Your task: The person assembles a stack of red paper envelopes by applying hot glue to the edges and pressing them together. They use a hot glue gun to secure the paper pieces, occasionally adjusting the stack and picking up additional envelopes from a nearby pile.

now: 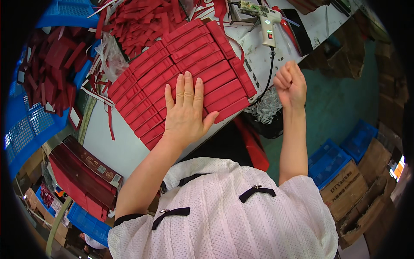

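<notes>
Blue crates [26, 125] at the left hold heaps of dark red strips [51, 69], and more red strips [142, 19] lie piled at the tabletop's [116, 146] far side. The left hand [186, 110] lies flat, fingers straight and together, pressing on the near rows of red strips [185, 64] laid side by side on the tabletop. The right hand [291, 84] is curled into a fist, holding nothing visible, off the tabletop's right edge, near the glue gun [266, 23].
</notes>
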Available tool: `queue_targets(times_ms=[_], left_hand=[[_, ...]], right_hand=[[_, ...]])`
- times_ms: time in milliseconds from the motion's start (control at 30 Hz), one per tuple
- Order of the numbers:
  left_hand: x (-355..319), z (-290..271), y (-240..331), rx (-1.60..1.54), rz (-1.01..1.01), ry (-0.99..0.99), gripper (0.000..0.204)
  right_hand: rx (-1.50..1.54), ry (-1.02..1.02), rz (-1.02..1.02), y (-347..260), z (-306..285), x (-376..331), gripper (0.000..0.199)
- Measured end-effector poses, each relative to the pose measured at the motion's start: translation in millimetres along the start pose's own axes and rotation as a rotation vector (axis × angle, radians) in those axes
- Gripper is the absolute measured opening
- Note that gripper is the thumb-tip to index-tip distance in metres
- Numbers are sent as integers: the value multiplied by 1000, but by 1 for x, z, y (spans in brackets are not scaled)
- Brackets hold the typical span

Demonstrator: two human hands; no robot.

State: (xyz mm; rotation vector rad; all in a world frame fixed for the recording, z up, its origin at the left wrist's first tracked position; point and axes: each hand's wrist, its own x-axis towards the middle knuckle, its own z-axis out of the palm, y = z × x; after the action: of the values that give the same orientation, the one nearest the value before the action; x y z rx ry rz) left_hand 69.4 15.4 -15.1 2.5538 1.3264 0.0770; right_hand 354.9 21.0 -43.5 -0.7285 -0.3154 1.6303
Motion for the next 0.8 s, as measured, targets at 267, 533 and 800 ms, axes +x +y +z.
queue_targets(times_ms=[267, 533, 800], left_hand=[[2, 1, 0, 23, 16, 27, 79], [0, 0, -1, 10, 4, -5, 80], [0, 0, -1, 21, 0, -10, 79]], right_hand=[[-900, 304, 98, 37, 57, 66, 24], [-824, 277, -156, 42, 58, 60, 22], [284, -58, 103, -4, -14, -43, 15]])
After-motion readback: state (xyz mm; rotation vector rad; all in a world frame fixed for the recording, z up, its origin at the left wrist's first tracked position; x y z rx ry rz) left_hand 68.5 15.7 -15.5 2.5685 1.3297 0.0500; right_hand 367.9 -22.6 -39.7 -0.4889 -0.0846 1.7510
